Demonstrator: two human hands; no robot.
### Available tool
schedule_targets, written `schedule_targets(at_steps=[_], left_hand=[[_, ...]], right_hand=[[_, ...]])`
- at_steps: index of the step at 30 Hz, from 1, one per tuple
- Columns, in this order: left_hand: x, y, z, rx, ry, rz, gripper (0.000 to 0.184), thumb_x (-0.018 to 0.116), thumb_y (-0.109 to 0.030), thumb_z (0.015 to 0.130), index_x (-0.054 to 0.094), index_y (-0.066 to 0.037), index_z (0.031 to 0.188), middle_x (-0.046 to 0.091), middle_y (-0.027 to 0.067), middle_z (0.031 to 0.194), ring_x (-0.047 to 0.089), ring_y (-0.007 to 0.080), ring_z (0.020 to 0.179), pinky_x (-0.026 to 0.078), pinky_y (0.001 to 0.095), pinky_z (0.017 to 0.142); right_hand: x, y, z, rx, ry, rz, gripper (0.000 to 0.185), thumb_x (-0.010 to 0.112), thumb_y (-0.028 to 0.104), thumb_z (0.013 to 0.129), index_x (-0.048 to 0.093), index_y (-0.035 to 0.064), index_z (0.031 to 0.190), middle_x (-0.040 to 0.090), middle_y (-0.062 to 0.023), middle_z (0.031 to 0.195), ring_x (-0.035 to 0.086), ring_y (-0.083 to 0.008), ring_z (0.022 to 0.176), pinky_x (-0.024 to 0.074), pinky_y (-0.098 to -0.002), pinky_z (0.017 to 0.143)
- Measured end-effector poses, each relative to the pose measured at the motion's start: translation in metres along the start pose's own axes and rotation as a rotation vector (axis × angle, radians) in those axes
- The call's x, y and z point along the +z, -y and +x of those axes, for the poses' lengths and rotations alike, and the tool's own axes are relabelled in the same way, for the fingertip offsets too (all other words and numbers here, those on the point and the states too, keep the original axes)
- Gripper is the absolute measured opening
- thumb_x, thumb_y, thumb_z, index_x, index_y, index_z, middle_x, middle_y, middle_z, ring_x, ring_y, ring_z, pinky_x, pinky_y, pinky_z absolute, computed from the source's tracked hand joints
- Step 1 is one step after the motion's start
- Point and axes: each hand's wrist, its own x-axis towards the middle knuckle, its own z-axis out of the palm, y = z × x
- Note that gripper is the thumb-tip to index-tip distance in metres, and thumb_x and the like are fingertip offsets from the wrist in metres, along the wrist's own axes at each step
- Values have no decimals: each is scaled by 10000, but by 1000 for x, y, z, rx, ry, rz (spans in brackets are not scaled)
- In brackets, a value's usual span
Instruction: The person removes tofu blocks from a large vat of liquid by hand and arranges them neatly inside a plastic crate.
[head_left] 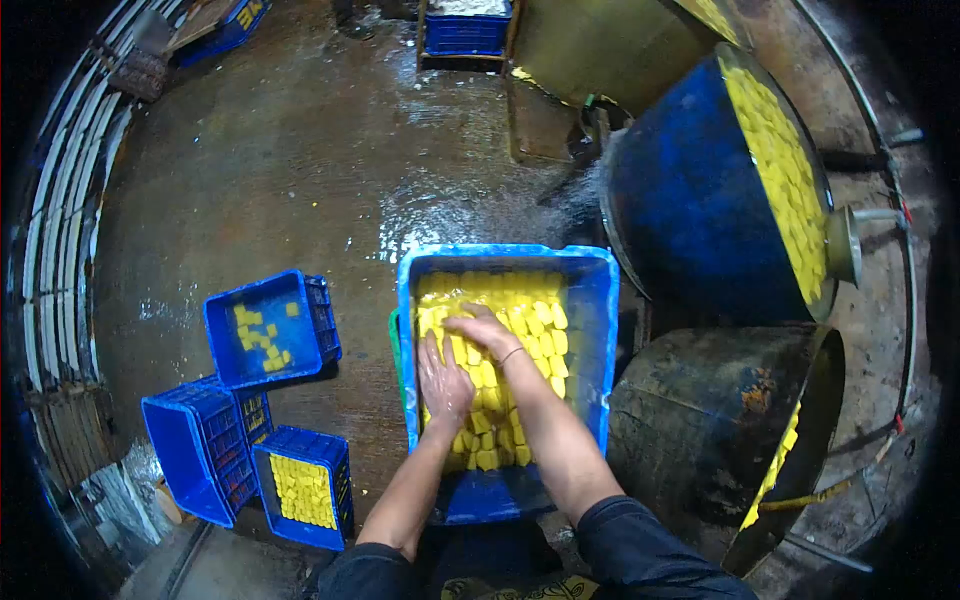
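"Where are the yellow blocks [545, 345]?"

"Side by side in rows inside the large blue crate [609, 350], right in front of the person. More lie in the small crates off to the left, and in the big blue vat [680, 190] on the right."

"And the hands?"

"Both are over the blocks, near the crate's left side. The left hand [446, 388] lies nearly flat on them, fingers straight and close together. The right hand [484, 330] reaches across just beyond it, fingers stretched out and a little apart. Neither is closed round a block that I can see, though what lies under the palms is hidden."

"How would one handle?"

"Light, I'd judge, being small, but soft and tender, like firm bean curd. The rounded edges look ready to dent or crumble. They glisten, and the left hand looks wet, so I'd expect them slippery too."

"So where would you take hold?"

"By two opposite long sides, with the pads of the fingers, or from underneath on a flat palm. No pinching at a corner. Packed this close, they leave little room for fingertips, so a light, even touch on top suits them better than digging between."
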Motion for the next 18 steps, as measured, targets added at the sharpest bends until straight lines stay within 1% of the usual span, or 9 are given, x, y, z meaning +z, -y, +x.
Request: schedule_targets(at_steps=[5, 6, 8, 9, 11, 13, 15, 17, 18], left_hand=[[11, 8, 19, -55, 425, 175, 635, 508, -200, 880, 333, 76, 1425, 207, 268, 1535, 229, 368, 1425, 189, 438, 1181], [9, 6, 25, -89, 486, 162, 648, 508, -225, 883, 327, 85, 1423, 194, 271, 1539, 234, 373, 1422, 194, 440, 1180], [10, -24, 31, -177, 430, 184, 675, 546, -228, 862, 329, 95, 1414, 199, 272, 1537, 258, 399, 1404, 239, 461, 1155], [1, -58, 35, -217, 366, 239, 680, 572, -216, 850, 337, 90, 1410, 212, 272, 1533, 272, 410, 1394, 272, 479, 1135], [6, -113, 42, 209, -84, -141, 593, 590, -166, 848, 406, 40, 1372, 282, 260, 1496, 289, 411, 1379, 311, 496, 1099], [-61, -253, 27, 463, -230, -476, 440, 593, -97, 842, 512, -5, 1265, 357, 231, 1430, 367, 372, 1325, 390, 468, 1034], [-137, -384, -23, 592, -58, -974, 307, 607, -25, 808, 584, -11, 1114, 487, 193, 1282, 487, 330, 1190, 452, 408, 950], [-160, -466, -66, 1003, 124, -1048, 243, 651, 14, 781, 598, -24, 1016, 569, 132, 1100, 579, 255, 992, 485, 298, 802], [-159, -497, -94, 1108, 337, -949, 229, 661, 5, 775, 603, -28, 994, 586, 126, 1032, 597, 259, 923, 493, 313, 776]], right_hand=[[-76, -19, -82, -239, 81, 238, 678, 654, 362, 862, 447, 5, 1400, 527, -151, 1375, 527, -236, 1215, 399, -351, 1039], [-83, -42, -91, -429, 6, 90, 522, 630, 295, 896, 523, 88, 1363, 592, -104, 1302, 554, -204, 1148, 464, -332, 901], [-100, -18, -210, -293, 15, 341, 449, 630, 294, 911, 567, 59, 1288, 664, -107, 1139, 612, -162, 992, 503, -319, 797], [-108, -21, -257, -522, -115, 184, 429, 631, 307, 919, 581, 37, 1247, 666, -112, 1100, 610, -165, 1000, 501, -328, 803], [-123, -27, -354, -709, -286, 212, 422, 683, 259, 900, 577, 18, 1230, 630, -123, 1163, 606, -183, 1060, 487, -331, 885], [-147, -36, -460, -783, -428, 361, 354, 714, 134, 856, 598, -4, 1161, 592, -119, 1179, 582, -190, 1095, 532, -329, 859], [-182, -76, -530, -940, -687, 425, 354, 735, 52, 812, 610, 24, 1142, 600, -99, 1172, 583, -195, 1098, 527, -327, 867], [-227, -137, -583, -665, -1032, 265, 275, 713, 113, 832, 636, 46, 1087, 627, -88, 1136, 612, -193, 1041, 528, -337, 837], [-250, -169, -604, -386, -1121, 74, 303, 716, 192, 820, 631, 44, 1071, 643, -110, 1089, 633, -237, 1001, 530, -345, 814]])
